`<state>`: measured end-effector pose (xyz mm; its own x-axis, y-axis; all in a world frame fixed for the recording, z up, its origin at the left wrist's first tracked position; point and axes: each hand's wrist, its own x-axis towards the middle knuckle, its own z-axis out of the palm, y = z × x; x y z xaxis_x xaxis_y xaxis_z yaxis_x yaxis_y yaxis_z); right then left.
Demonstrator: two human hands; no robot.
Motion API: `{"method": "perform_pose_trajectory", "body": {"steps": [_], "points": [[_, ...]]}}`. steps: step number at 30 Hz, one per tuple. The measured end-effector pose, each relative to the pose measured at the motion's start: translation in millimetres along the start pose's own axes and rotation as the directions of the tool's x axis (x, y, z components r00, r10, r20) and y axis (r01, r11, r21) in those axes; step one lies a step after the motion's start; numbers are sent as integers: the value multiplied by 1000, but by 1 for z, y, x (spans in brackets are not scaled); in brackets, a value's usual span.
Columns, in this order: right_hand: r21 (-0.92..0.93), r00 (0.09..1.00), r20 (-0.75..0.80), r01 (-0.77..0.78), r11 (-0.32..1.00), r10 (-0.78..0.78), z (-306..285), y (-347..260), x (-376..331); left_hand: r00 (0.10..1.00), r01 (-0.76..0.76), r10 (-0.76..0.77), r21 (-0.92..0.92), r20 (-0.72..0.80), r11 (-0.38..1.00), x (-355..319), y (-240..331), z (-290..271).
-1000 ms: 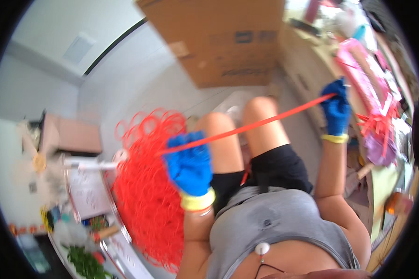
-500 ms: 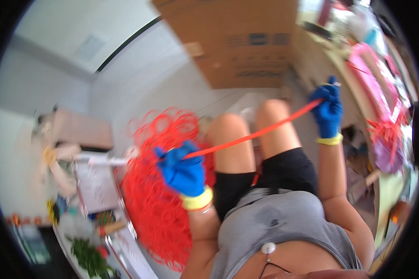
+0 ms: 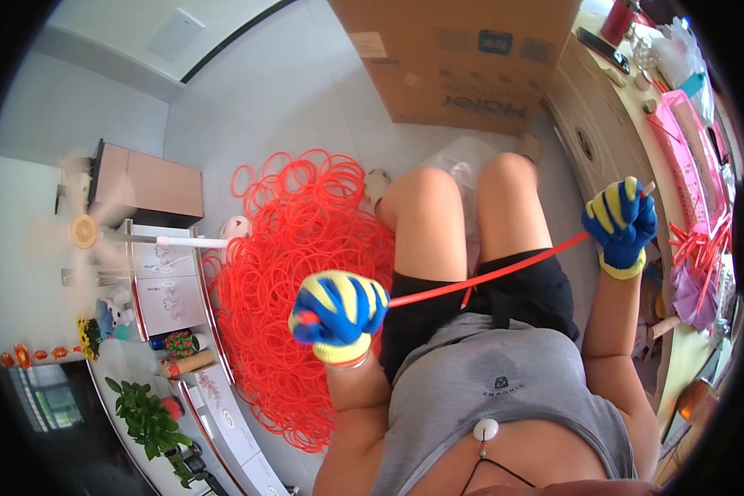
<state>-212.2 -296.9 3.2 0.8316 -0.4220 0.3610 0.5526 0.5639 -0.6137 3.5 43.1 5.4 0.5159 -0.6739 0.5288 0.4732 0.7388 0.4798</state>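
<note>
A thin red tube [image 3: 525,263] stretches across my thighs from one hand to the other. My left hand [image 3: 339,307], in a blue and yellow glove, is closed round its left end, and a red tip pokes out beside the thumb. Further right and higher, my right hand [image 3: 620,219], gloved alike, grips the other end. A short pale brown stick [image 3: 648,189] sticks out of the top of that fist; how it meets the tube is hidden. To the left of my legs lies a big heap of red rings [image 3: 281,331], partly behind my left hand.
On the right, a long table [image 3: 636,99] holds a pink basket [image 3: 682,157], a bundle of red strips [image 3: 703,244] and a phone [image 3: 603,50]. A large cardboard box [image 3: 455,74] stands ahead. A fan [image 3: 85,231], a white cabinet [image 3: 169,302] and a plant [image 3: 145,413] are on the left.
Both fists have turned, so the gloves' yellow stripes now show. In the picture my right hand sits lower and further right. The tube remains stretched between my hands, and the whole view has shifted.
</note>
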Motion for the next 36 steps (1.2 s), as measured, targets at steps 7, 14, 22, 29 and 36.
{"method": "perform_pose_trajectory", "body": {"steps": [7,14,22,29,36], "points": [[-875,835,308,60,480,456,89,-5,2,810,433,-543,851,-222,298,6,5,66],[-826,723,564,502,257,399,94,41,-31,855,295,-453,955,-251,27,-2,-19,82],[-642,625,761,688,339,172,49,81,-64,885,132,-458,989,-89,63,-10,-25,74],[-901,768,399,429,60,502,105,45,-39,889,57,-456,997,-30,45,-9,-25,77],[-798,681,561,597,87,472,97,45,-39,871,73,-488,997,-55,17,-13,-32,75]]}}
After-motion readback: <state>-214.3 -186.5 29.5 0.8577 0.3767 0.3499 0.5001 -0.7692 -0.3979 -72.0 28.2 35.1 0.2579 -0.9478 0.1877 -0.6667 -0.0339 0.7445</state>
